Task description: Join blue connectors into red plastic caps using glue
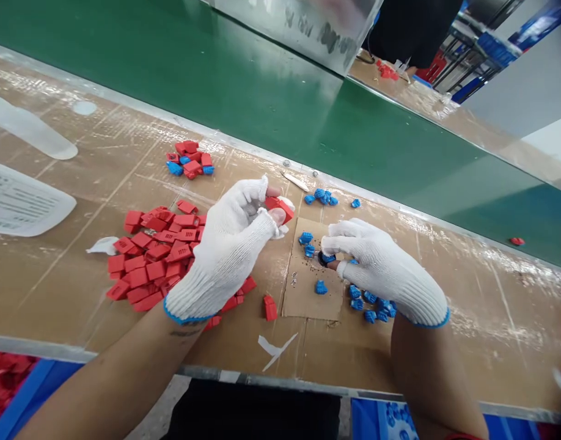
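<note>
My left hand (232, 238), in a white glove with bare thumb and fingertip, pinches a red plastic block (280, 209). Over the cardboard pad (296, 299), my gloved right hand (376, 260) closes its fingertips on a small dark item (322, 260); its kind is unclear, and a bit of blue shows against it. Small blue pieces (321, 287) lie on the pad, and more blue pieces (370, 299) are beneath and beside the right wrist. A large heap of red blocks (156, 256) sits left of and partly behind my left hand. One loose red block (269, 307) rests beside the pad.
A white-handled tool (295, 181) and blue pieces (321, 196) lie near the green belt (147, 67). A mixed red-and-blue pile (190, 160) is farther left. Torn white tape (275, 351) sticks near the front edge. Blue bins (37, 391) stand below; a person (411, 30) is across the belt.
</note>
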A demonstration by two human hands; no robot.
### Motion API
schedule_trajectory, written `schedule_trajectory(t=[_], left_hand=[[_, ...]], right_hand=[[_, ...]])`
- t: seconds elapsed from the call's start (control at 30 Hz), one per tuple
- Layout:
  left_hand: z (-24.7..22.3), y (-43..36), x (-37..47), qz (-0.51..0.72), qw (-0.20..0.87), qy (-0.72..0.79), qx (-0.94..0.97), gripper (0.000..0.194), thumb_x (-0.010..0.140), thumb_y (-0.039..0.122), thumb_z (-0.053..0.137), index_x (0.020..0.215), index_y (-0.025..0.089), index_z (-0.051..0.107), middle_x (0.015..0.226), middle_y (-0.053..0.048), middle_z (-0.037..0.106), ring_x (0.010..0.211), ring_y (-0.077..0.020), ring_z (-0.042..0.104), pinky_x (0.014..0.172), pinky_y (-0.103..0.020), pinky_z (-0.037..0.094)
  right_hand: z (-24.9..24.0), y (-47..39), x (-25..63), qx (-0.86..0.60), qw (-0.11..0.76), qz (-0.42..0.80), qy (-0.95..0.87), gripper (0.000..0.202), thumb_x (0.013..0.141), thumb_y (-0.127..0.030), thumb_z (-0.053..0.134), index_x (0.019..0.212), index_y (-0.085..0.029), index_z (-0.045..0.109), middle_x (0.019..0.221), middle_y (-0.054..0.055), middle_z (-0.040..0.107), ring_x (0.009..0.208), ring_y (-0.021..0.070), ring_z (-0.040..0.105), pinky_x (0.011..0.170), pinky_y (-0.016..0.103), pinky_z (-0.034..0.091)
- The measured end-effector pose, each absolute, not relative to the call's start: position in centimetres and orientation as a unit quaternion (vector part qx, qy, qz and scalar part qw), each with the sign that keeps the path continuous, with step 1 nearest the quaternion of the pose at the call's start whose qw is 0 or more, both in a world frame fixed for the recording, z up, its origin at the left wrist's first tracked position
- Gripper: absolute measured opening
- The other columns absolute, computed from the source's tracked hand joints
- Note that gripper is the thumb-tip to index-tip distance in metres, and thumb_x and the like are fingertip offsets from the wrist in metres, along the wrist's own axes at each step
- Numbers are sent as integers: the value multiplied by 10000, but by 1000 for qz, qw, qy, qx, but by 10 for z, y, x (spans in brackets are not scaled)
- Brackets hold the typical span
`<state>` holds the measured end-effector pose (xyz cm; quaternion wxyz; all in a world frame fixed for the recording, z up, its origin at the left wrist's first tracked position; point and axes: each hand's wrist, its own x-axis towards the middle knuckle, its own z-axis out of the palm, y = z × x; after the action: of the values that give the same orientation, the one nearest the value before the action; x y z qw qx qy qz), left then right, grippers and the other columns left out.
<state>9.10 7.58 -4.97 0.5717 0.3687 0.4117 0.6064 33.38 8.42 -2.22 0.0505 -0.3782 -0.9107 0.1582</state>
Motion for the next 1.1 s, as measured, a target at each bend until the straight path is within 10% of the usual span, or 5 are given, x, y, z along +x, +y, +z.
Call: schedule_trajectory(t=[0.8,1.1], left_hand=[[-58,76,95,562,623,414,353,104,955,260,707,895,179,679,830,-4,703,672,-91,654,632,-202,542],[-54,68,100,535,756,275,257,406,744,345,987,985,187,700,784,6,731,640,-79,641,637,-182,562]], right_hand=[[-16,85,348,-395,33,208,-894,310,731,22,504,887,-219,624,877,32,608,853,216,542,753,339,429],[-7,67,336,-420,437,244,-756,142,924,-223,775,986,-281,660,1002,17,708,924,222,675,856,396,565]])
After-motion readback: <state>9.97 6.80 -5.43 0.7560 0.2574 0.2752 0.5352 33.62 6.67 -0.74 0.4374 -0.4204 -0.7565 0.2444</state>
